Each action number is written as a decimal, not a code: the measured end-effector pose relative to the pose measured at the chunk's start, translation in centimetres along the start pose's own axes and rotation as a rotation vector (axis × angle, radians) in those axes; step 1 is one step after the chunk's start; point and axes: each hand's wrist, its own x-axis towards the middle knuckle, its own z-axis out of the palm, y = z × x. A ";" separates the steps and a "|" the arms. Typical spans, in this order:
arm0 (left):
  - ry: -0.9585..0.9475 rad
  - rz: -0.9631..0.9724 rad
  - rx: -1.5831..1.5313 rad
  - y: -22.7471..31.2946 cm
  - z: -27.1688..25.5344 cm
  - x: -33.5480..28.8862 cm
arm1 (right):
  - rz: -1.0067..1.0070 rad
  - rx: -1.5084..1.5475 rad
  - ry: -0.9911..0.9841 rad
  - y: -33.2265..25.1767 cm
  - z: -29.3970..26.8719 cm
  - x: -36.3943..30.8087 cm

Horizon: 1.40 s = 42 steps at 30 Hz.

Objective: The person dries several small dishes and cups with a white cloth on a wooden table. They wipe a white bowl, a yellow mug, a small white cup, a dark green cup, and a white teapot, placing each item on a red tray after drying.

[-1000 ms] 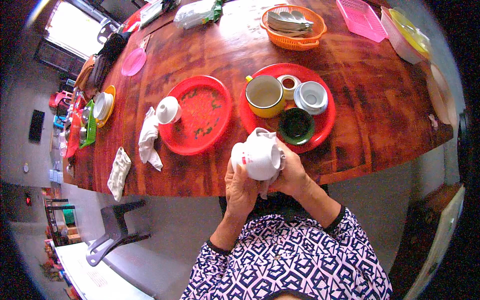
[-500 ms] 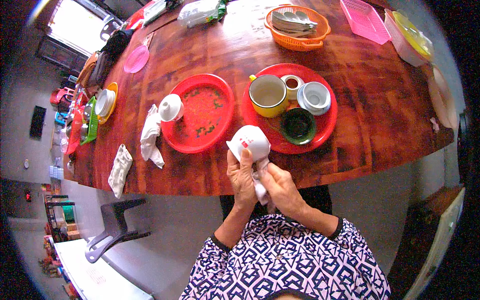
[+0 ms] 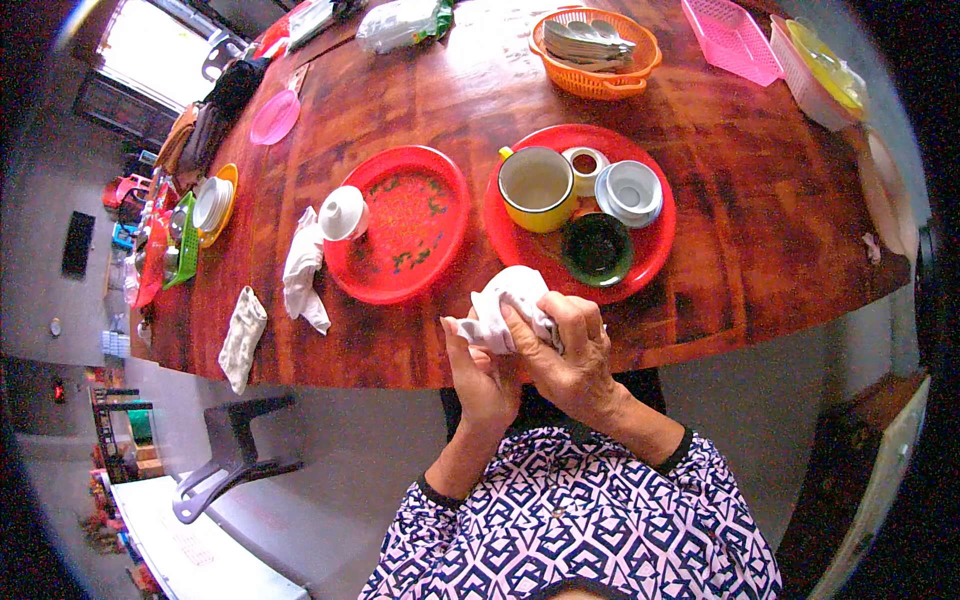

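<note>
Close to the table's near edge, my left hand (image 3: 482,388) supports a white porcelain cup (image 3: 517,281) from below and from the left. My right hand (image 3: 572,352) presses a white cloth (image 3: 490,328) around the cup with bent fingers. Cloth and fingers hide most of the cup. Just beyond, a red round tray (image 3: 655,262) carries a yellow mug (image 3: 530,217), a dark green bowl (image 3: 596,250), a small white jar (image 3: 584,163) and stacked white cups (image 3: 634,188). Left of it, a white lidded pot (image 3: 342,214) sits at the rim of a second red tray (image 3: 452,230).
Two crumpled white cloths (image 3: 303,272) (image 3: 243,340) lie left of the trays. Farther off stand an orange basket (image 3: 600,84) of spoons, a pink basket (image 3: 735,40) and a plastic bag (image 3: 400,25). White plates (image 3: 212,205) stand at far left. A dark chair (image 3: 235,450) is beside the table.
My right hand has moved up from below the cup and now presses the cloth over its outside. The cup has come slightly lower and right, and its red marks are now covered.
</note>
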 end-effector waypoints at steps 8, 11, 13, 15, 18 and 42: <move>0.135 0.041 -0.083 2.2 0.5 1.4 | 0.191 0.465 -0.158 1.2 -0.9 -3.0; 0.137 0.118 0.117 2.2 -0.1 1.5 | 0.858 1.068 -0.074 1.9 -3.1 -1.5; 0.022 0.217 0.475 1.4 -0.2 1.1 | 0.953 1.264 -0.104 3.3 -3.1 -1.3; -0.083 0.107 0.643 1.8 1.6 -0.1 | 0.891 1.318 -0.128 3.7 -1.1 -0.9; -0.404 0.523 1.203 1.4 0.1 0.8 | 0.987 1.626 -0.160 2.8 -1.8 -0.1; -0.120 0.685 1.268 -0.2 0.2 1.2 | 0.049 0.211 -0.120 3.0 -2.7 3.2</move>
